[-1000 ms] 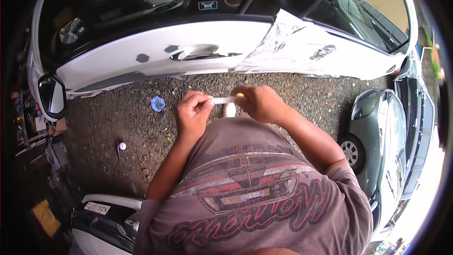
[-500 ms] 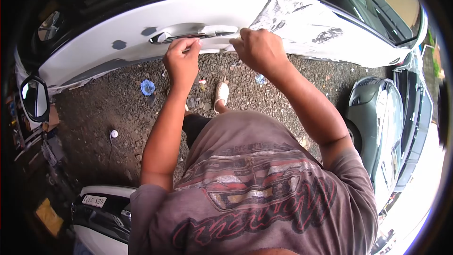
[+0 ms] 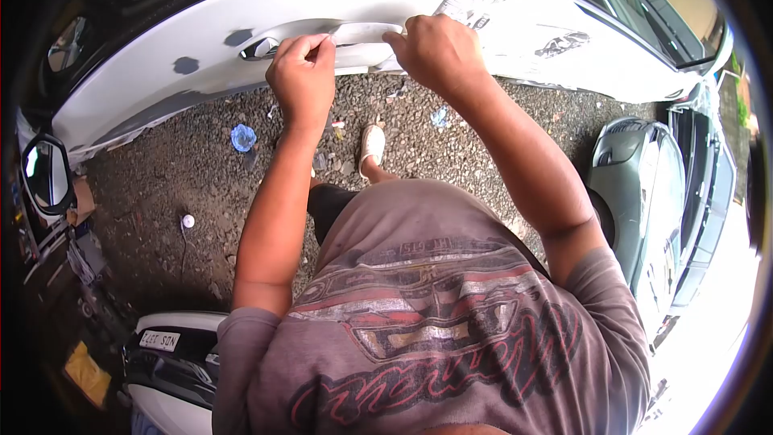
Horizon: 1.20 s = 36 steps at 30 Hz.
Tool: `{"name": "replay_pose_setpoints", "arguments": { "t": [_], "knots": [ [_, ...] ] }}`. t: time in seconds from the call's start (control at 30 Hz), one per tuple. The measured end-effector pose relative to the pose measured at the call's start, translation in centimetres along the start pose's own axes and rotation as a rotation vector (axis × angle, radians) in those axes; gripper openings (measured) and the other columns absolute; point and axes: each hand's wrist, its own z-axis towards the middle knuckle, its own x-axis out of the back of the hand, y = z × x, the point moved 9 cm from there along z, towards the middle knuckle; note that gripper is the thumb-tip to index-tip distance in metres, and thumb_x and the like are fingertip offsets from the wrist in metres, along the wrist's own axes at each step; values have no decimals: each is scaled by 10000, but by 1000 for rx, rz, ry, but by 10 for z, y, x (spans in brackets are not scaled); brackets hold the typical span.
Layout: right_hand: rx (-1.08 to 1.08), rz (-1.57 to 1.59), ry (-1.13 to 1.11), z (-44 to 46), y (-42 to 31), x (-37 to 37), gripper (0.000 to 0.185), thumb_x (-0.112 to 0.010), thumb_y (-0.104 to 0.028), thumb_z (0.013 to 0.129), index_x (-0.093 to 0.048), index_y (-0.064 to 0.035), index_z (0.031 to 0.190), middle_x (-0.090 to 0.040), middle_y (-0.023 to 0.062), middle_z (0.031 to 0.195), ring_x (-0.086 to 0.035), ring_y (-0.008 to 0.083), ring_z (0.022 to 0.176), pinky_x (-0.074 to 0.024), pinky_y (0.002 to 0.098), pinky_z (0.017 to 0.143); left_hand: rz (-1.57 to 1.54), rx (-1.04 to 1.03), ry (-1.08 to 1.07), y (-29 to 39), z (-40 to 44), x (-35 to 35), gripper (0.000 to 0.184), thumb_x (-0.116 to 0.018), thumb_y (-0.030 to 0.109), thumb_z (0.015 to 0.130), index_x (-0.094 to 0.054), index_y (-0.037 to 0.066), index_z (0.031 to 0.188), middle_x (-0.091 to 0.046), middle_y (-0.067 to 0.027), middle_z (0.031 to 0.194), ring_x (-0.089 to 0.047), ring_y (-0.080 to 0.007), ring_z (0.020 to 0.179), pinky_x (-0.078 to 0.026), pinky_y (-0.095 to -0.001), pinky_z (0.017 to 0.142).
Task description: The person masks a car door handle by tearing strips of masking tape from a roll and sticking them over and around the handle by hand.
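A strip of whitish tape point(image 3: 364, 33) stretches between my two hands, just in front of the white car door point(image 3: 201, 24) and over its handle area. My left hand point(image 3: 304, 72) pinches the strip's left end, beside the door handle point(image 3: 259, 49). Closed around the right end is my right hand point(image 3: 439, 48), next to printed masking paper point(image 3: 515, 8) that covers the door's rear part. Whether the strip touches the door cannot be made out. Two grey patches point(image 3: 186, 65) mark the white paint left of the handle.
Gravel ground point(image 3: 217, 169) lies below, with a crumpled blue item point(image 3: 243, 138) and a small white round object point(image 3: 188, 221). A side mirror point(image 3: 47, 173) juts out at left. A grey car point(image 3: 632, 193) stands at right, another vehicle point(image 3: 173, 362) at lower left.
Both hands have moved up and forward from near my body to the door handle, with the strip held between them. The view has shifted, and my feet show more.
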Motion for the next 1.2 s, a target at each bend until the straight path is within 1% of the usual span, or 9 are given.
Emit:
{"name": "replay_pose_setpoints", "arguments": {
  "t": [0.17,0.37,0.7,0.8,0.9,0.97,1.0,1.1,1.2],
  "knots": [
    [-34,1,-36,4,2,-8,501,-609,-497,1070,-839,-62,974,-794,196,839,-796,380,814,-634,499,783,6,-51,20,5,1,-1,95,-858,71,873,-829,11,941,-780,-123,905,-769,-248,762,-618,-353,724],
    [-25,-6,-26,3,2,-6,489,-611,-492,1071,-836,-63,1007,-798,188,847,-799,377,827,-634,496,792,28,-21,-4,8,2,0,90,-861,69,863,-825,9,918,-778,-126,900,-769,-257,752,-617,-358,721],
    [-26,0,-32,-5,-1,1,495,-617,-497,1072,-833,-59,986,-796,185,839,-796,369,816,-633,489,794,57,-15,-19,13,2,4,100,-859,85,861,-826,9,915,-779,-122,883,-770,-253,749,-614,-358,723],
    [-62,3,-58,-5,-1,1,495,-627,-498,1066,-833,-57,974,-794,189,840,-794,373,815,-632,489,795,58,-3,-21,10,1,6,101,-856,93,865,-827,11,917,-777,-117,873,-767,-253,742,-610,-363,719],
    [-5,19,5,-4,-7,3,478,-643,-483,1060,-831,-52,972,-786,194,810,-792,378,792,-633,486,777,64,-10,-9,6,3,12,97,-856,100,868,-831,21,919,-774,-109,868,-762,-243,736,-604,-358,716],
    [25,13,13,-5,-14,4,463,-671,-477,1045,-829,-48,974,-776,187,773,-786,385,761,-633,486,755,132,24,-41,4,3,19,121,-868,115,902,-842,11,958,-790,-75,901,-759,-156,745,-587,-297,726],
    [25,14,13,-6,-16,4,463,-671,-477,1045,-829,-48,974,-776,187,773,-786,385,761,-633,486,755,97,37,-16,1,2,24,99,-860,109,879,-836,29,931,-770,-94,864,-753,-208,733,-592,-337,716],
    [74,61,2,-12,-33,7,448,-702,-476,1024,-820,-51,950,-766,172,743,-778,386,729,-626,487,721,66,85,-4,-16,1,42,105,-855,114,896,-833,20,937,-767,-88,863,-743,-190,728,-587,-333,710],
    [206,148,42,-22,-57,17,397,-729,-451,995,-786,-66,920,-740,163,699,-756,388,695,-602,497,670,87,154,-5,-39,7,64,127,-852,125,915,-832,7,959,-770,-95,879,-743,-187,747,-579,-326,725]
  ]
}}
